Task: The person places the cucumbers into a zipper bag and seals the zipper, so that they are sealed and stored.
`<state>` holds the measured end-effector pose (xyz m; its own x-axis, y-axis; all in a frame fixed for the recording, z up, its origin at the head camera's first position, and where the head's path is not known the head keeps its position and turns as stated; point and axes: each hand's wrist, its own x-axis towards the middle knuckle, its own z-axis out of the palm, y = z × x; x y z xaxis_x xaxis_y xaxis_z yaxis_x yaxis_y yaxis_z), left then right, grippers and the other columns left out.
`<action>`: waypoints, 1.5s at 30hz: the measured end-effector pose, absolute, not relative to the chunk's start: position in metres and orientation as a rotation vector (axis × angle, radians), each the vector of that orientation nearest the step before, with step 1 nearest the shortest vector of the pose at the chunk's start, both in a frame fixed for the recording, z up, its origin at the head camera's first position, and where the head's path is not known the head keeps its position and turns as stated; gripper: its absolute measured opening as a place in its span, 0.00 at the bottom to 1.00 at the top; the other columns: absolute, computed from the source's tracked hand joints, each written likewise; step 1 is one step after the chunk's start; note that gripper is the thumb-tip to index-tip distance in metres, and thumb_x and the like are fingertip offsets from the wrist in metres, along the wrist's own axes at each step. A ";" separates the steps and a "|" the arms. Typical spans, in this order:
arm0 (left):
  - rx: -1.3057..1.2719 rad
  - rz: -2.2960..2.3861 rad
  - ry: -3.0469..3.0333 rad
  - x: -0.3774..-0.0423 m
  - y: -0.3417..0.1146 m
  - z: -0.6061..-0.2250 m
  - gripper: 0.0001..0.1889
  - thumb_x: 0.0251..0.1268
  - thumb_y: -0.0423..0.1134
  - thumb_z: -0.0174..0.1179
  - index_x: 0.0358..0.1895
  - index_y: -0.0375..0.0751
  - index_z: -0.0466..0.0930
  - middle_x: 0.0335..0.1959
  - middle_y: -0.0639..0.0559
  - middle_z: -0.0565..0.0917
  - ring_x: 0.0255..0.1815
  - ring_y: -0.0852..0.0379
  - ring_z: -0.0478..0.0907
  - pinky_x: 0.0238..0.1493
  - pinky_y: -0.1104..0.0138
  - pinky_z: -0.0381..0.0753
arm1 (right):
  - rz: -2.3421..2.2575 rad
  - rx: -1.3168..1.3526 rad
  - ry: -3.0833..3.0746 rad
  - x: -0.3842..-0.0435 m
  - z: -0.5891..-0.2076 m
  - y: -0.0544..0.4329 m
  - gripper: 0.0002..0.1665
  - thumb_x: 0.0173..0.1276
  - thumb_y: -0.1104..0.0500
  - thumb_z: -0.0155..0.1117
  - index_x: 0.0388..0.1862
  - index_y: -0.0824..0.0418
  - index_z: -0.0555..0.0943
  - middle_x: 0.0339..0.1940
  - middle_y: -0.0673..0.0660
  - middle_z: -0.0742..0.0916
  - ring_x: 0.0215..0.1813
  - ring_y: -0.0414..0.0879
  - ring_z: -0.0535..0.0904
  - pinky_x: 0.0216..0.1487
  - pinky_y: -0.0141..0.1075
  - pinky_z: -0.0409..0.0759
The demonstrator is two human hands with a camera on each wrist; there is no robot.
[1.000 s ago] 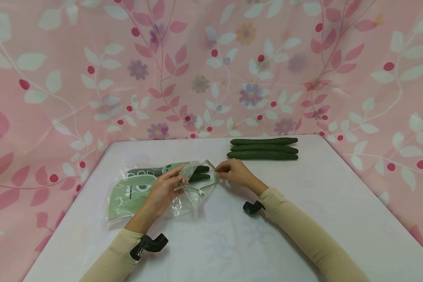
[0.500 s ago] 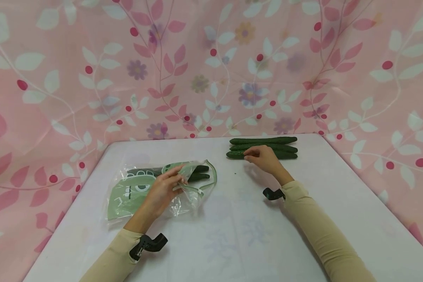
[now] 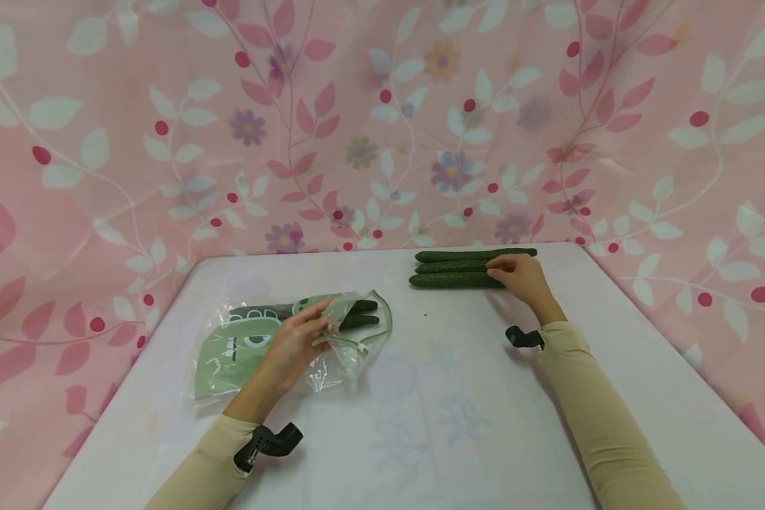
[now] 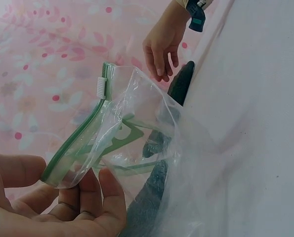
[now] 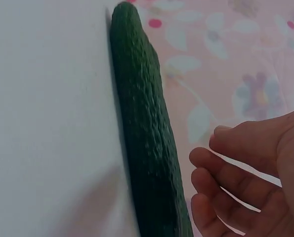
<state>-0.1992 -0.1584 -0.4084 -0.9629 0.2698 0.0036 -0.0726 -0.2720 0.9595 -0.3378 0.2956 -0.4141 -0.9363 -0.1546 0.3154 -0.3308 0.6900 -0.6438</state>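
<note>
My left hand point(image 3: 293, 348) pinches the green zip edge of a clear zip bag point(image 3: 239, 358) printed with a green cartoon face, keeping its mouth raised. Two cucumbers point(image 3: 360, 321) lie inside, their ends showing at the opening. In the left wrist view, a white slider point(image 4: 102, 88) sits on the green zip. Three more cucumbers point(image 3: 454, 281) lie side by side at the back right of the table. Over their right ends hovers my right hand point(image 3: 524, 278). The right wrist view shows its loosely bent fingers point(image 5: 202, 157) apart from the nearest cucumber point(image 5: 144, 113).
A white cloth covers the table point(image 3: 421, 439). Pink floral fabric point(image 3: 382, 127) hangs right behind the table's back edge and along both sides. A tiny dark speck point(image 3: 426, 314) lies on the cloth between the bag and the cucumbers.
My right hand has left the bag's mouth and moved right and back, along the row of cucumbers to their right ends. The left hand and bag have stayed in place.
</note>
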 end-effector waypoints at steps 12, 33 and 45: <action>0.256 2.339 1.741 -0.200 -0.158 -0.410 0.27 0.84 0.32 0.48 0.81 0.35 0.59 0.38 0.50 0.78 0.45 0.55 0.76 0.50 0.59 0.72 | 1.034 0.283 -2.705 -0.337 -0.420 0.335 0.16 0.77 0.60 0.66 0.57 0.68 0.86 0.53 0.69 0.87 0.58 0.67 0.80 0.56 0.62 0.76; 0.273 2.321 1.783 -0.199 -0.159 -0.409 0.27 0.84 0.33 0.48 0.81 0.35 0.59 0.39 0.50 0.77 0.46 0.55 0.77 0.52 0.57 0.72 | 0.924 0.346 -2.825 -0.341 -0.431 0.357 0.23 0.68 0.62 0.74 0.59 0.72 0.83 0.60 0.74 0.83 0.62 0.71 0.76 0.64 0.64 0.68; 0.267 2.332 1.759 -0.199 -0.160 -0.409 0.27 0.84 0.32 0.48 0.81 0.35 0.61 0.39 0.49 0.78 0.44 0.54 0.77 0.52 0.57 0.73 | 0.834 0.421 -2.936 -0.343 -0.432 0.365 0.23 0.70 0.62 0.72 0.62 0.69 0.84 0.61 0.74 0.82 0.63 0.72 0.75 0.64 0.65 0.69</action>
